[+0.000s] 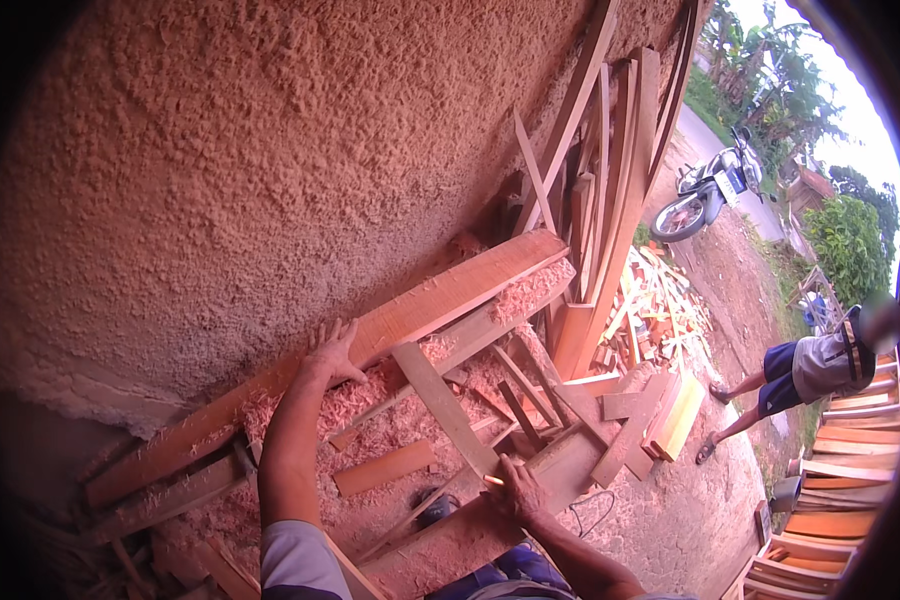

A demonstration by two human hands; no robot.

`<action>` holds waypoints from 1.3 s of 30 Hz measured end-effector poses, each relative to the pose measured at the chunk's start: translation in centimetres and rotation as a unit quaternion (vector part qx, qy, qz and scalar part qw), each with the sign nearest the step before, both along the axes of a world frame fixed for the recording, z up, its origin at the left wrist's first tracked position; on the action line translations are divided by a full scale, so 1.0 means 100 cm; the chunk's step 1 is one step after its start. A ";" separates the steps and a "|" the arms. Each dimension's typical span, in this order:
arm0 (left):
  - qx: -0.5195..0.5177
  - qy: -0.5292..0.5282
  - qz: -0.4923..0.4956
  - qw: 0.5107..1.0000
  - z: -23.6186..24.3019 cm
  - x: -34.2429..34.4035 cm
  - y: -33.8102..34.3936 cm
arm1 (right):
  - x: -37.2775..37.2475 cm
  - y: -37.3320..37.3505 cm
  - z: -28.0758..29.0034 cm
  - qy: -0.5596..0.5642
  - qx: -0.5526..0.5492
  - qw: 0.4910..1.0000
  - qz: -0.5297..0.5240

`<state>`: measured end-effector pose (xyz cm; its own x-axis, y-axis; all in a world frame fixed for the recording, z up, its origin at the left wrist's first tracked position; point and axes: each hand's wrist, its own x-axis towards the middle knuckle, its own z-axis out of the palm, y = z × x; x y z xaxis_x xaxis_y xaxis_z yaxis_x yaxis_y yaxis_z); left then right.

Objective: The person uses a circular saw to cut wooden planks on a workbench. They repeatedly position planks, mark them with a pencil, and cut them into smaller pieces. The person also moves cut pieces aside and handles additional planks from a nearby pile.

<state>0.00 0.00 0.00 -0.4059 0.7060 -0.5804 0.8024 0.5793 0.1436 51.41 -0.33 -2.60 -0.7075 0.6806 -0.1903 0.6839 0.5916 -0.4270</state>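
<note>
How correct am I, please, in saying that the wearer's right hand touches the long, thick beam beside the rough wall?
Not quite: the hand is wrong. The head view shows the left hand touching the long, thick beam beside the rough wall.

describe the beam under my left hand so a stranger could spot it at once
Find the rough plastered wall. A long, thick beam slants beside it, with your left hand resting on it. It is broader and more orange than the paler rail running alongside.
</note>
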 end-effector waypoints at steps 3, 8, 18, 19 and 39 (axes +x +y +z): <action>-0.023 -0.006 -0.007 1.000 0.000 -0.004 0.015 | -0.004 0.000 0.009 -0.018 -0.017 1.000 -0.011; -0.007 -0.064 -0.004 0.998 0.004 -0.010 0.030 | -0.005 0.005 0.012 -0.026 -0.048 0.998 -0.016; 0.047 -0.090 -0.005 0.995 0.007 -0.012 0.029 | -0.003 0.004 0.011 -0.036 -0.064 0.997 -0.011; 0.045 -0.080 -0.008 0.996 0.009 -0.011 0.030 | -0.004 0.005 0.011 -0.020 -0.042 0.999 -0.003; 0.100 0.024 -0.045 0.994 0.152 -0.005 -0.007 | 0.001 0.005 0.003 -0.002 -0.054 0.999 -0.002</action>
<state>-0.47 -0.68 15.20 -0.3588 0.8403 -0.4063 0.8584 0.4681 0.2100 51.54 0.20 -2.33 -0.7042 0.6589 -0.2646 0.6877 0.5401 -0.4852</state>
